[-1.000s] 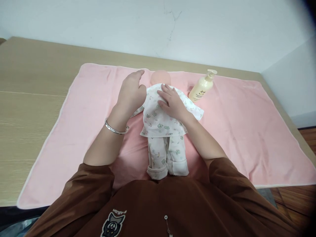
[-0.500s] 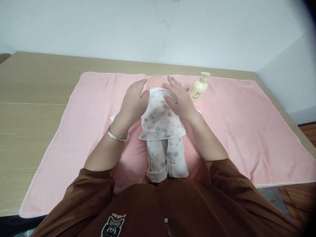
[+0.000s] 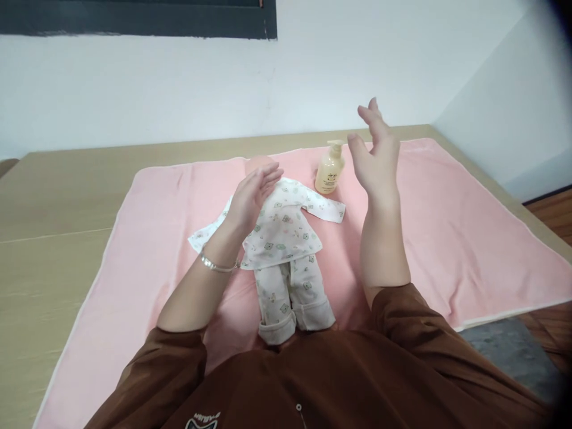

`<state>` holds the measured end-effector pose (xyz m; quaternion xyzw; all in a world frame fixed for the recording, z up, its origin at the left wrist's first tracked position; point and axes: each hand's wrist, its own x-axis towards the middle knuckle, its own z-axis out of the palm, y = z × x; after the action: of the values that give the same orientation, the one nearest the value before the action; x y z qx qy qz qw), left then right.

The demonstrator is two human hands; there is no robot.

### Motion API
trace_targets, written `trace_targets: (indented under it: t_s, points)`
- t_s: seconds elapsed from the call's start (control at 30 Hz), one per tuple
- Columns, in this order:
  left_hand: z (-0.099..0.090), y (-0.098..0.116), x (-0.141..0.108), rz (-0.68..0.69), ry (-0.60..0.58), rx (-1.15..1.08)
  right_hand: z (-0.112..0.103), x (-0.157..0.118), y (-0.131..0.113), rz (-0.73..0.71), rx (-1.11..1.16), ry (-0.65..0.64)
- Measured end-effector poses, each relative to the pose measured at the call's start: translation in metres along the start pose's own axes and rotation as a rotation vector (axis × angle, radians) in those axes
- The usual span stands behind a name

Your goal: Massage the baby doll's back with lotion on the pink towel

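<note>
A pale yellow pump bottle (image 3: pixel 329 174) is stood upright on the pink blanket (image 3: pixel 438 238), just beside the doll (image 3: pixel 283 217), to the right of its head (image 3: pixel 259 162); the blanket is spread beneath the doll over a wooden table (image 3: pixel 49 220); behind the table a white wall (image 3: pixel 156 89) is seen, with a dark frame (image 3: pixel 134 18) high up, beyond the doll to the left; part of the doll's head and one shoulder are hidden by the left hand (image 3: pixel 250 199), above whose wrist a silver bracelet (image 3: pixel 217 264) is worn.

The doll is dressed in a white patterned top (image 3: pixel 279 238) and cuffed trousers (image 3: pixel 308 286); it is laid below the left fingers, which are held straight and close together, with nothing gripped; whether the top is touched cannot be told; the right hand (image 3: pixel 378 155) is raised to the right of the doll and well apart from it, thumb parted from the loosely bent fingers, nothing held.
</note>
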<state>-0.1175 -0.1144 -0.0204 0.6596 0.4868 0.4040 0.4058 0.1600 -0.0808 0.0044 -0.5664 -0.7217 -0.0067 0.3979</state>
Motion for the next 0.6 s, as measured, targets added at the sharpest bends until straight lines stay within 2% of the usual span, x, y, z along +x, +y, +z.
trace_targets:
  t_s: [0.07, 0.17, 0.27, 0.37, 0.47, 0.6]
  points:
    - [0.011, -0.006, 0.032, 0.019, -0.061, -0.024, 0.011, 0.005, 0.006, 0.040, 0.014, -0.045]
    - [0.030, -0.013, 0.076, -0.011, -0.072, -0.121, 0.032, 0.012, 0.009, 0.082, 0.057, -0.104]
    - [0.052, -0.014, 0.106, -0.060, -0.114, -0.191, 0.051, 0.016, 0.012, 0.118, 0.075, -0.143]
    - [0.075, -0.010, 0.125, -0.066, -0.143, -0.249, 0.062, 0.018, 0.017, 0.154, 0.065, -0.188]
    - [0.095, -0.006, 0.140, -0.079, -0.170, -0.287, 0.063, 0.016, 0.016, 0.141, 0.000, -0.184]
    - [0.107, -0.004, 0.152, -0.063, -0.183, -0.277, 0.060, 0.014, 0.004, 0.102, -0.161, -0.162]
